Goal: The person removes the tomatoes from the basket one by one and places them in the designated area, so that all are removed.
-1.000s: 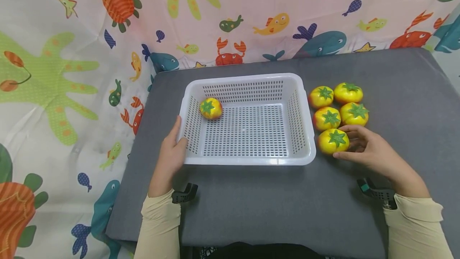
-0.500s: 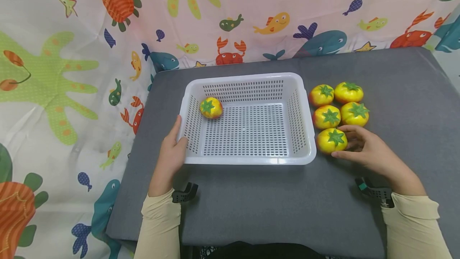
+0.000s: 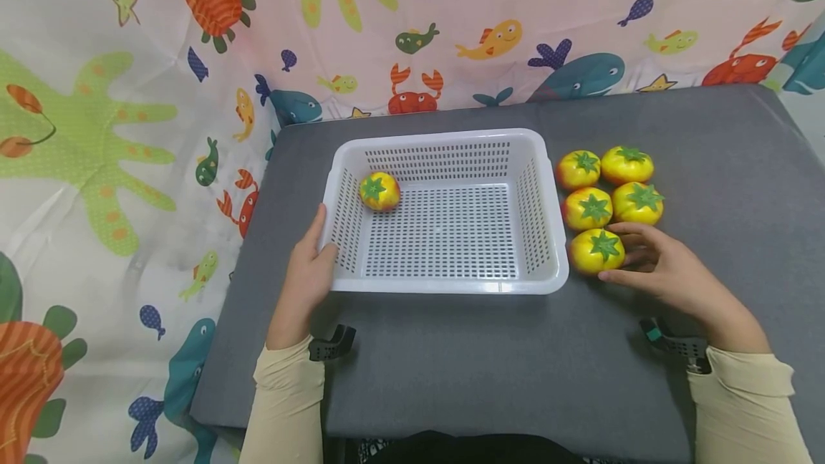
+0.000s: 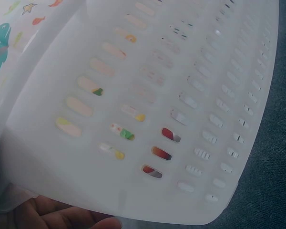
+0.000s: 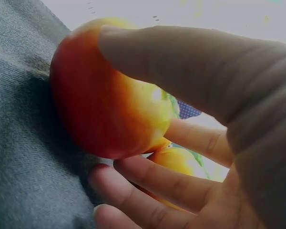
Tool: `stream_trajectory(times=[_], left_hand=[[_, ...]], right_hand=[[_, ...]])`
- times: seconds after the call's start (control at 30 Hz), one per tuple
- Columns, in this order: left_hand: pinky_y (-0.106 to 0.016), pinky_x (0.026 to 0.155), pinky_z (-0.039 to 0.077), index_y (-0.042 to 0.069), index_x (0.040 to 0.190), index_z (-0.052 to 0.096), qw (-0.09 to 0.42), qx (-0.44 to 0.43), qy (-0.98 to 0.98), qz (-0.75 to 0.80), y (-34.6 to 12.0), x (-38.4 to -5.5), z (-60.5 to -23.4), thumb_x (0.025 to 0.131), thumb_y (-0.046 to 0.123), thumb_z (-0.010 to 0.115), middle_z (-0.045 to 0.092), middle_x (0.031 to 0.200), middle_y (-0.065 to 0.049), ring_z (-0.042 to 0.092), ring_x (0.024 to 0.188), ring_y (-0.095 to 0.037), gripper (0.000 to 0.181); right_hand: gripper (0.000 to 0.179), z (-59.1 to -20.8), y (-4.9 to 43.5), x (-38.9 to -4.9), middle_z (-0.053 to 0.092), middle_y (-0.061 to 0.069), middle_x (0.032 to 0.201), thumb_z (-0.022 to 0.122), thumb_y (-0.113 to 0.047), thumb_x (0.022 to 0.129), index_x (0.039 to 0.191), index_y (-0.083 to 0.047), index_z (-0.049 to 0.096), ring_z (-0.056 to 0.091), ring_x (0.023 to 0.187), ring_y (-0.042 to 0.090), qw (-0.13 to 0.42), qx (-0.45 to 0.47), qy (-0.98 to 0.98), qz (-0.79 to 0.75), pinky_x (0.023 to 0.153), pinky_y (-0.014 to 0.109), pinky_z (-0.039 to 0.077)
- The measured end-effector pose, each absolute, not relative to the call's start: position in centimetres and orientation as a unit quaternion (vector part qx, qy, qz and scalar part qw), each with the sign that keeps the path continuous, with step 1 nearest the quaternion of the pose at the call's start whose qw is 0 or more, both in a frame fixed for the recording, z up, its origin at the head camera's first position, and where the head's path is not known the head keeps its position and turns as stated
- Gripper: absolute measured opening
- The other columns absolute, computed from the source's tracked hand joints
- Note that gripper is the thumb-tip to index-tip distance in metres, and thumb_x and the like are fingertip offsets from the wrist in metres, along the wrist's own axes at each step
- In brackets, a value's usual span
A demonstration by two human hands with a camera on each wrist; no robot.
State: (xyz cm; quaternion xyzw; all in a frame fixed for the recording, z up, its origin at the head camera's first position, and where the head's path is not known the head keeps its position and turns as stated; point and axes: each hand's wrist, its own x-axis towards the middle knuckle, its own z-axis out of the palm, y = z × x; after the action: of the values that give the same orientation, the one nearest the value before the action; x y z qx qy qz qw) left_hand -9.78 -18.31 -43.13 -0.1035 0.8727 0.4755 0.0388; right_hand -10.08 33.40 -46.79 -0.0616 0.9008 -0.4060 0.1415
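A white plastic basket [image 3: 438, 286] with slotted walls sits on the table. My left hand [image 3: 308, 278] grips its left side; in the left wrist view, fingers [image 4: 62, 214] show below the basket's rim. Inside, at the left, lies one yellow-red toy fruit [image 3: 379, 192] with a green star-shaped cap. Just right of the basket, my right hand [image 3: 664, 274] holds the nearest toy fruit [image 3: 596, 252] of a small group, the thumb on its near side and fingers on the far side. In the right wrist view this fruit [image 5: 105, 95] looks red underneath and rests at or close to the cloth.
Behind the held fruit, several like fruits [image 3: 637, 203] stand close together beside the basket's right wall. The table [image 3: 490, 371] has a grey cloth. A sea-animal printed curtain [image 3: 361, 6] hangs behind and to the left.
The held fruit and my right hand shifted slightly left, then slightly back right. My left hand and the basket have kept their place.
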Motion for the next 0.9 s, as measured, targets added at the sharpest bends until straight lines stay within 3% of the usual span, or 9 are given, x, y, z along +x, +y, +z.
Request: stream_trajectory(times=[0.33,0.4,0.47,0.6,0.9], left_hand=[[-0.058,0.094,0.059,0.038,0.168,0.013,0.034,-0.100,0.875,0.472,-18.3,-9.9,-43.3,0.107,0.012,0.040,0.038,0.168,-0.006,0.063,0.130,-0.035,0.072],[-0.057,0.092,0.059,0.038,0.168,0.013,0.034,-0.100,0.876,0.471,-18.3,-9.9,-43.2,0.107,0.012,0.041,0.038,0.168,-0.007,0.064,0.129,-0.036,0.072],[-0.057,0.091,0.060,0.037,0.169,0.013,0.034,-0.100,0.877,0.470,-18.3,-9.9,-43.2,0.107,0.012,0.040,0.038,0.168,-0.007,0.064,0.129,-0.035,0.073],[-0.056,0.090,0.061,0.037,0.169,0.013,0.034,-0.100,0.877,0.470,-18.3,-9.9,-43.2,0.106,0.011,0.040,0.038,0.168,-0.007,0.065,0.127,-0.036,0.073],[-0.058,0.094,0.058,0.036,0.169,0.012,0.039,-0.097,0.873,0.476,-18.4,-9.9,-43.2,0.106,0.012,0.040,0.037,0.169,-0.007,0.062,0.130,-0.035,0.073]], right_hand=[[0.081,-46.4,33.9,-9.7,0.056,0.029,0.140,0.087,-0.028,0.088,0.152,0.000,0.046,0.060,0.117,0.048,0.111,-0.061,0.903,-0.409,0.074,0.009,0.046],[0.080,-46.3,33.9,-9.6,0.056,0.030,0.140,0.086,-0.029,0.089,0.152,0.000,0.046,0.059,0.119,0.050,0.111,-0.059,0.905,-0.406,0.080,0.018,0.052],[0.080,-46.1,33.9,-9.6,0.055,0.031,0.141,0.086,-0.029,0.089,0.152,0.000,0.045,0.057,0.122,0.053,0.113,-0.056,0.906,-0.404,0.090,0.037,0.057],[0.079,-45.6,34.0,-9.5,0.053,0.033,0.144,0.083,-0.029,0.091,0.152,0.002,0.044,0.052,0.127,0.055,0.115,-0.050,0.906,-0.404,0.097,0.075,0.043],[0.086,-43.8,33.6,-10.1,0.050,0.030,0.152,0.083,-0.037,0.091,0.157,-0.002,0.041,0.040,0.140,0.056,0.124,-0.036,0.905,-0.405,0.103,0.080,0.036]])
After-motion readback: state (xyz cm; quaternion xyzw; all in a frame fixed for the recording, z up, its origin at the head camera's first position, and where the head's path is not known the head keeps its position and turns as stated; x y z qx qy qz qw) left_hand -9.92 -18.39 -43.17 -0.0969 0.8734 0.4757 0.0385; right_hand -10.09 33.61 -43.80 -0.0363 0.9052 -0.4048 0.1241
